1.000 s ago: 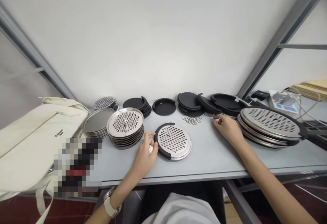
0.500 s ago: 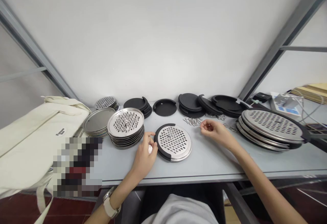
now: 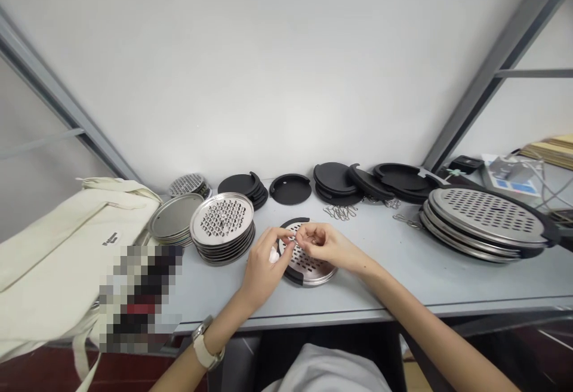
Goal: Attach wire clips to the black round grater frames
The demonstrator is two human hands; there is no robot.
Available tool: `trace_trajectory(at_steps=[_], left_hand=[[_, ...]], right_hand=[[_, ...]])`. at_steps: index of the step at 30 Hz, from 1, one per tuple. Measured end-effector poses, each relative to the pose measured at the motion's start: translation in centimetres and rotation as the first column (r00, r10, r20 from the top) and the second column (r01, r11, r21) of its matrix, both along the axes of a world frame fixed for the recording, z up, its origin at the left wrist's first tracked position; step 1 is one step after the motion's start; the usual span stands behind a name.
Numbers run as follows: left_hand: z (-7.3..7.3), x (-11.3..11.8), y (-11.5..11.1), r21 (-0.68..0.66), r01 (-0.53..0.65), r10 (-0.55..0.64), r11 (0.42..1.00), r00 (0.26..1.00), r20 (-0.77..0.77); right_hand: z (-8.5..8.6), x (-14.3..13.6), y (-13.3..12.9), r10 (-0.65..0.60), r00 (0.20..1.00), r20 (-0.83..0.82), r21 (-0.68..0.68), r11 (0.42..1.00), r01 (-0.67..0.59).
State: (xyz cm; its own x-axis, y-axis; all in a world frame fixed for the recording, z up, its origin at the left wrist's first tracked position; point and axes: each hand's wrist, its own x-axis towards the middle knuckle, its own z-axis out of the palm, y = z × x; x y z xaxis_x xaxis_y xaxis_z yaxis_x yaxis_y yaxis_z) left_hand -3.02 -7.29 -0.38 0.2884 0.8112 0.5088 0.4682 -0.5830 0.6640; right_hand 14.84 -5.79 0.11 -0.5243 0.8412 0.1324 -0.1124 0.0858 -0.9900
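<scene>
My left hand [image 3: 264,264] is closed, with a small white crumpled wad [image 3: 274,255] tucked in its curled fingers. Its thumb and fingertip meet the pinched fingertips of my right hand [image 3: 331,247] just over a round metal grater plate [image 3: 313,264]. Whatever my right hand pinches is too small and covered to make out. A black curved rim [image 3: 293,275] wraps the plate's left side, and the plate lies flat on the table. Both hands cover part of its holes. Behind my right hand lies a pile of bent wire clips [image 3: 341,212].
Stacked grater plates [image 3: 222,225] and plain metal discs [image 3: 174,219] stand left, near a cream bag [image 3: 58,267]. Black round holders [image 3: 290,189] line the wall. At right is a stack of large rimmed graters [image 3: 487,219]. The grey table [image 3: 385,281] has a front edge close to me.
My right hand has moved left from beside the wire clips to over the grater plate, meeting my left hand. My left hand has shifted slightly right over the plate's edge.
</scene>
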Motion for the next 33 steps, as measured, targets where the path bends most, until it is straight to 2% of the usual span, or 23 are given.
trace_trajectory(at_steps=[4, 8, 14, 19, 25, 33], left_hand=[[-0.3, 0.0, 0.1, 0.069, 0.016, -0.016, 0.998, 1.0, 0.002], [-0.6, 0.0, -0.1, 0.069, -0.018, 0.015, 0.997, 0.999, 0.031], [-0.6, -0.1, -0.1, 0.117, -0.01, 0.004, 0.993, 0.998, 0.057], [-0.7, -0.2, -0.2, 0.095, -0.008, 0.007, 0.995, 1.0, 0.019], [-1.9, -0.4, -0.6, 0.027, -0.02, 0.021, 0.999, 0.999, -0.038], [-2.5, -0.6, -1.0, 0.037, 0.037, -0.033, 0.999, 0.993, -0.11]], right_hand=[[0.0, 0.1, -0.5, -0.015, 1.0, 0.016, -0.007, 1.0, 0.015], [0.3, 0.0, -0.8, -0.047, 0.997, 0.058, 0.019, 0.999, 0.046], [-0.4, -0.3, -1.1, -0.201, 0.963, 0.177, 0.221, 0.962, 0.161], [-0.5, -0.3, -1.5, -0.244, 0.939, 0.243, 0.327, 0.932, 0.158], [-0.6, -0.1, -1.7, -0.333, 0.88, 0.338, 0.469, 0.87, 0.149], [-1.5, -0.4, -2.2, -0.342, 0.825, 0.45, 0.526, 0.848, 0.065]])
